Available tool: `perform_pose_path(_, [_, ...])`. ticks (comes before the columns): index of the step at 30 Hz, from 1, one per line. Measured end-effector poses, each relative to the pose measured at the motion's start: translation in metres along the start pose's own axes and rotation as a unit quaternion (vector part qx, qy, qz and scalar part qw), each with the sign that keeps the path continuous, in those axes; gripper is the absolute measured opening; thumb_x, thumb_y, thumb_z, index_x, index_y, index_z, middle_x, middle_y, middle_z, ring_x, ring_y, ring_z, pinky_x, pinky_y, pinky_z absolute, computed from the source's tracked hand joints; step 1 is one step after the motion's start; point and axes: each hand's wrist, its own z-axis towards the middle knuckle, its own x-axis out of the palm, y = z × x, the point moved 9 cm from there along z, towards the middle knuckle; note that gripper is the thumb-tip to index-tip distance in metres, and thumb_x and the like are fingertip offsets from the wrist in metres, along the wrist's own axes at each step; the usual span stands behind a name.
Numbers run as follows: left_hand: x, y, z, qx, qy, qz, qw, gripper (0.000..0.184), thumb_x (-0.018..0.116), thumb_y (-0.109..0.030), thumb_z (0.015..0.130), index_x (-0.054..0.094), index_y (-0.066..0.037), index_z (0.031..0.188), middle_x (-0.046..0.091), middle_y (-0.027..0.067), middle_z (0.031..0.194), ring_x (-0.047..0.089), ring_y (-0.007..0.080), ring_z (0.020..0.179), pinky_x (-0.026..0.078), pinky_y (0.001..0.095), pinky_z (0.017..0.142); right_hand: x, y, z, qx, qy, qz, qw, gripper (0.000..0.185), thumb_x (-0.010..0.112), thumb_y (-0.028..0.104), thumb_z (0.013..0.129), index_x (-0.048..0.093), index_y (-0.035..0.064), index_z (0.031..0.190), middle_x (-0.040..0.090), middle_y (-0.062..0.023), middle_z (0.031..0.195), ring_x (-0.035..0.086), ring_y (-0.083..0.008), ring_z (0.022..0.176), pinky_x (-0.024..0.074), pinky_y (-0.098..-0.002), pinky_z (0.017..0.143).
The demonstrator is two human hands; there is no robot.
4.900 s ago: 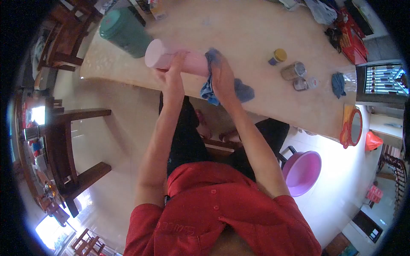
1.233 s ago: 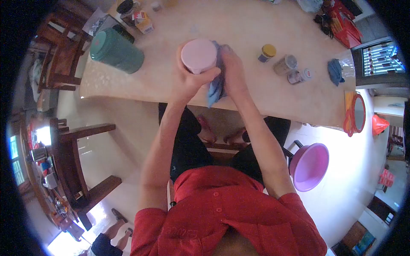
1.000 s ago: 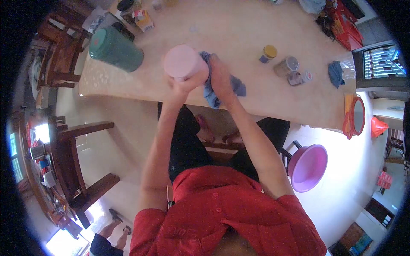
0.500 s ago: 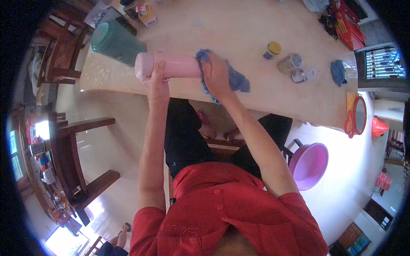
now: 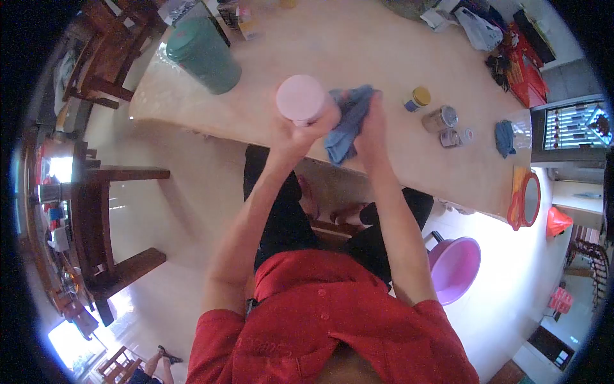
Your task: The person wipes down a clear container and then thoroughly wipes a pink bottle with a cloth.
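Green canister (image 5: 206, 59), purple basin (image 5: 456, 271)

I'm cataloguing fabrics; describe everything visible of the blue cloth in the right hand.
The blue cloth looks like soft, plain fabric, crumpled in loose folds. The right hand holds its right side; its lower end droops near the edge of the table. It is right of the pink bottle; contact is unclear.

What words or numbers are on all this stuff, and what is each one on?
None can be read for certain.
Red shirt: letters on the chest, too faint and blurred.
Yellow-lidded jar: markings too small to read.
Small box at the table's far edge: print too blurred.
Pink bottle: no writing that I can make out.
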Motion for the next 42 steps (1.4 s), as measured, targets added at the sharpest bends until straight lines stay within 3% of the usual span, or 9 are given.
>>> perform_pose_path(1, [0.009, 0.004, -0.001, -0.066, -0.006, -0.062, 0.996, 0.059, 0.074, -0.006, 0.060, 0.041, -0.001, 0.109, 0.055, 0.0063, 0.089, 0.056, 0.0157, 0.086, 0.046, 0.0280, 0.075, 0.006, -0.005, -0.007, 0.132, 0.006, 0.284, 0.950, 0.037, 0.034, 0.033, 0.095, 0.054, 0.0018, 0.101, 0.061, -0.0126, 0.098, 0.060, -0.0265, 0.087, 0.0471, -0.0392, 0.081])
perform_pose_path(8, [0.049, -0.013, 0.018, 0.003, 0.058, 0.169, 0.984, 0.060, 0.074, -0.010, 0.059, 0.043, -0.001, 0.110, 0.055, 0.0094, 0.098, 0.055, 0.0195, 0.091, 0.045, 0.0303, 0.077, 0.012, 0.116, -0.026, -0.041, 0.098, 0.233, 0.967, 0.039, 0.042, 0.037, 0.092, 0.055, 0.0016, 0.105, 0.059, -0.0115, 0.106, 0.057, -0.0224, 0.098, 0.0445, -0.0383, 0.088])
perform_pose_path(11, [0.049, 0.011, 0.020, -0.042, 0.065, 0.039, 0.996, 0.055, 0.071, -0.010, 0.062, 0.045, -0.002, 0.110, 0.055, 0.0108, 0.101, 0.055, 0.0197, 0.093, 0.045, 0.0315, 0.077, 0.035, 0.153, -0.035, -0.200, 0.102, -0.180, 0.958, 0.029, 0.055, 0.025, 0.085, 0.058, 0.0051, 0.105, 0.057, -0.0128, 0.107, 0.056, -0.0253, 0.098, 0.0440, -0.0389, 0.087])
perform_pose_path(13, [0.048, 0.006, 0.014, 0.012, 0.070, 0.031, 0.997, 0.053, 0.069, -0.010, 0.064, 0.045, -0.002, 0.110, 0.055, 0.0111, 0.101, 0.054, 0.0194, 0.092, 0.045, 0.0313, 0.078, 0.088, 0.168, -0.063, -0.493, 0.159, -0.412, 0.749, 0.027, 0.061, 0.017, 0.075, 0.060, 0.0075, 0.101, 0.056, -0.0142, 0.104, 0.055, -0.0288, 0.095, 0.0449, -0.0388, 0.083])
perform_pose_path(20, [0.052, -0.010, 0.018, 0.004, 0.101, 0.181, 0.978, 0.052, 0.067, -0.008, 0.065, 0.044, -0.002, 0.111, 0.055, 0.0107, 0.097, 0.054, 0.0195, 0.091, 0.044, 0.0306, 0.079, 0.089, 0.156, -0.029, -0.341, 0.097, -0.407, 0.842, 0.018, 0.055, 0.017, 0.081, 0.061, 0.0077, 0.095, 0.059, -0.0118, 0.094, 0.058, -0.0279, 0.086, 0.0444, -0.0346, 0.078])
perform_pose_path(27, [0.047, -0.003, 0.018, -0.037, 0.052, 0.086, 0.994, 0.062, 0.068, -0.004, 0.059, 0.040, 0.001, 0.114, 0.049, 0.0120, 0.105, 0.051, 0.0197, 0.099, 0.040, 0.0309, 0.087, 0.042, 0.090, 0.015, -0.100, 0.102, -0.064, 0.988, 0.022, 0.050, 0.021, 0.083, 0.057, 0.0048, 0.095, 0.058, -0.0144, 0.094, 0.055, -0.0340, 0.088, 0.0430, -0.0388, 0.077])
perform_pose_path(30, [0.045, 0.001, 0.017, -0.035, 0.042, 0.100, 0.994, 0.062, 0.069, -0.005, 0.059, 0.040, 0.001, 0.114, 0.049, 0.0108, 0.106, 0.051, 0.0193, 0.099, 0.040, 0.0313, 0.087, 0.039, 0.089, 0.006, -0.221, 0.084, -0.162, 0.958, 0.027, 0.047, 0.022, 0.085, 0.057, 0.0056, 0.104, 0.059, -0.0121, 0.097, 0.056, -0.0264, 0.091, 0.0423, -0.0355, 0.082])
perform_pose_path(36, [0.047, 0.020, 0.014, -0.084, 0.036, 0.013, 0.996, 0.066, 0.075, -0.010, 0.059, 0.040, -0.001, 0.114, 0.052, 0.0099, 0.104, 0.053, 0.0188, 0.096, 0.043, 0.0309, 0.084, 0.013, -0.017, 0.020, -0.038, 0.032, 0.002, 0.999, 0.028, 0.047, 0.017, 0.084, 0.056, 0.0032, 0.106, 0.060, -0.0133, 0.099, 0.056, -0.0259, 0.095, 0.0428, -0.0343, 0.084])
perform_pose_path(42, [0.048, 0.012, 0.015, -0.079, 0.028, 0.011, 0.996, 0.064, 0.077, -0.010, 0.060, 0.041, -0.001, 0.112, 0.055, 0.0087, 0.101, 0.055, 0.0168, 0.093, 0.045, 0.0301, 0.081, 0.004, -0.005, -0.008, -0.175, -0.018, -0.229, 0.957, 0.032, 0.035, 0.023, 0.091, 0.056, 0.0016, 0.104, 0.060, -0.0147, 0.096, 0.057, -0.0253, 0.091, 0.0437, -0.0329, 0.082])
